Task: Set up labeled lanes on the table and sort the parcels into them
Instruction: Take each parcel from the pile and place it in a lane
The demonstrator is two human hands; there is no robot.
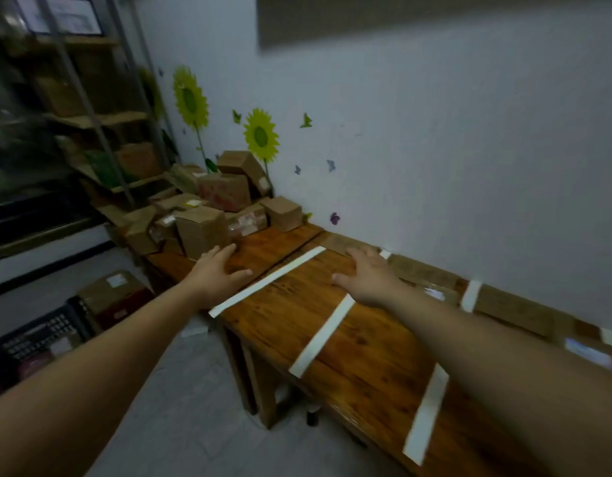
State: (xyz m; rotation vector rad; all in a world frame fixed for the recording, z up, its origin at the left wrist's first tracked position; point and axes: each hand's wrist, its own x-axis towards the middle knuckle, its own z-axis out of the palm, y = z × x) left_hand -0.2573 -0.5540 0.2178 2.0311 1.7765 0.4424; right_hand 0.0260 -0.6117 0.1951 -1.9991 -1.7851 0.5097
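two hands out over the wooden table (pixel 366 342), well apart, palms down, neither holding anything.

left hand (pixel 216 270): fingers straight and spread, thumb out to the side. the fingertips are just beside the lower edge of the nearest cardboard box (pixel 201 232); we cannot tell whether they touch it.

right hand (pixel 366 273): fingers extended and relaxed, thumb out. the fingertips are at the near edge of a flat cardboard label (pixel 342 242) lying against the wall; contact unclear, view blurred.

three long white tape strips cross the tabletop front to back: first strip (pixel 268 280), second strip (pixel 323 335), third strip (pixel 426 413). the left hand is left of the first strip, the right hand between the first and second.

the parcels (pixel 225 191), brown boxes, are heaped at the far left end of the table in the corner, left of the first strip.

a dark crate (pixel 39 335) stands on the floor.
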